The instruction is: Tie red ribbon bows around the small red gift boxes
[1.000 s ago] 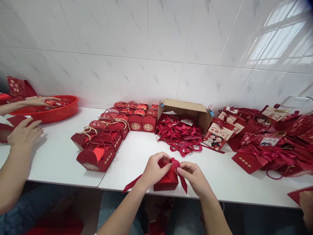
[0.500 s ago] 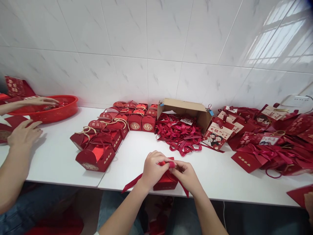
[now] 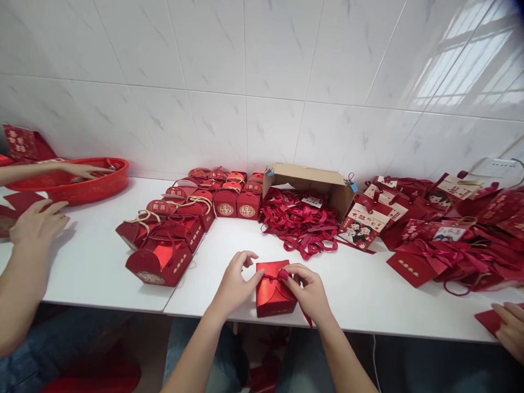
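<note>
A small red gift box (image 3: 275, 300) stands at the table's front edge before me, its flaps folded over the top. Dark red ribbon (image 3: 270, 277) crosses the top of the box, with one tail hanging at the right by my wrist. My right hand (image 3: 307, 289) pinches a loop of that ribbon between thumb and fingertips above the right side of the box. On the other side, my left hand (image 3: 237, 284) has its fingers parted and curved, the thumb tip close to the box's left edge; I see nothing held in it.
Finished-looking red boxes (image 3: 164, 256) stand in rows at left. A cardboard box (image 3: 311, 173) spills ribbons (image 3: 301, 224) behind. Red gift bags (image 3: 413, 265) crowd the right. Left, another person's hands (image 3: 39, 224) are near a red basin (image 3: 102, 188); another hand (image 3: 510, 327) shows far right.
My left hand has let go of the ribbon and moved left, its fingers parting. The ribbon tail at the left is out of sight. My right hand stays at the ribbon loop.
</note>
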`<action>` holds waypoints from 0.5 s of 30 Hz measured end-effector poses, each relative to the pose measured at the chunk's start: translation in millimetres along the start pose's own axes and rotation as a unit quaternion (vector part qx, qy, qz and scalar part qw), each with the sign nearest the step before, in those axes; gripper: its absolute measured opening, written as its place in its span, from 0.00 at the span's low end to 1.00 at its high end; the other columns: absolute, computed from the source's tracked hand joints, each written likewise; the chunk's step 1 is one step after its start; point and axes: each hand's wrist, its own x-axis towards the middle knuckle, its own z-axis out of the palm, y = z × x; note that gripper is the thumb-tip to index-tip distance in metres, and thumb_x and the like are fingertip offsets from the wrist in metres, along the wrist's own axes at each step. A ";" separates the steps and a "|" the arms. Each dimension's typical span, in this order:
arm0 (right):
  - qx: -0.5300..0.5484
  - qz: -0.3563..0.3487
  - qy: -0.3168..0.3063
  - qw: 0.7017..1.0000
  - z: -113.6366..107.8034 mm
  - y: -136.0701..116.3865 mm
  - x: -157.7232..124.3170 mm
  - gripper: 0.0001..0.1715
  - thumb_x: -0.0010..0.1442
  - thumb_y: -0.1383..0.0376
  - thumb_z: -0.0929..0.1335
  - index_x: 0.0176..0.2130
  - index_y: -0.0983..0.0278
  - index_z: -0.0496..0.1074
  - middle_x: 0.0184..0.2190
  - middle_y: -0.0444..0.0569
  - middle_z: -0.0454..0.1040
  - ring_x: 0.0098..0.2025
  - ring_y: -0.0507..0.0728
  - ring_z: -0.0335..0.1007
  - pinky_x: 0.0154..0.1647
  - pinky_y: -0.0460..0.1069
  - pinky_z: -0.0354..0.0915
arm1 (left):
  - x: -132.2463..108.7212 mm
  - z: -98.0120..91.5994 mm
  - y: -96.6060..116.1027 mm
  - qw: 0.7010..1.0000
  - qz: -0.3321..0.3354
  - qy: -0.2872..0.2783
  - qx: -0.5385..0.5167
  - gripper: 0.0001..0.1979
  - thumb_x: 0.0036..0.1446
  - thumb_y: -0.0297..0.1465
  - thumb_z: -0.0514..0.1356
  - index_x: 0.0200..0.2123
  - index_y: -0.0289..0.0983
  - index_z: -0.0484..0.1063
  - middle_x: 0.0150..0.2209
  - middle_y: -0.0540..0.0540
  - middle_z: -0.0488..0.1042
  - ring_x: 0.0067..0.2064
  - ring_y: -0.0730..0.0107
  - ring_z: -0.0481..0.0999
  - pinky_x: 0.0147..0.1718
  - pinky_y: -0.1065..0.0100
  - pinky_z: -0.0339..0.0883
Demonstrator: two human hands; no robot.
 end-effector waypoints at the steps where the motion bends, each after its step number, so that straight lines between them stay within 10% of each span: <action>1: -0.001 0.000 -0.001 1.000 0.5 0.7 -0.6 0.11 0.54 0.58 0.68 0.31 0.62 0.76 0.34 0.50 0.75 0.24 0.51 0.59 0.27 0.47 0.59 | -2.6 0.8 -6.8 1.000 -0.025 -0.002 -0.013 0.10 0.52 0.36 0.59 0.37 0.38 0.67 0.35 0.48 0.70 0.38 0.67 0.70 0.38 0.65 0.65; 9: 0.077 0.052 -0.060 0.994 -2.3 -3.5 1.0 0.15 0.56 0.54 0.67 0.33 0.63 0.72 0.31 0.50 0.77 0.36 0.57 0.71 0.39 0.51 0.65 | -10.5 12.6 -21.4 0.971 -0.134 -0.118 -0.158 0.22 0.54 0.48 0.53 0.20 0.36 0.58 0.18 0.56 0.56 0.22 0.77 0.58 0.22 0.73 0.54; 15: 0.044 0.100 0.015 0.994 7.6 -0.8 4.8 0.14 0.53 0.56 0.68 0.34 0.65 0.74 0.25 0.49 0.76 0.29 0.57 0.72 0.33 0.51 0.66 | -5.5 -19.4 8.0 0.989 -0.024 -0.129 -0.070 0.14 0.53 0.41 0.59 0.25 0.36 0.69 0.22 0.52 0.66 0.25 0.74 0.62 0.26 0.72 0.57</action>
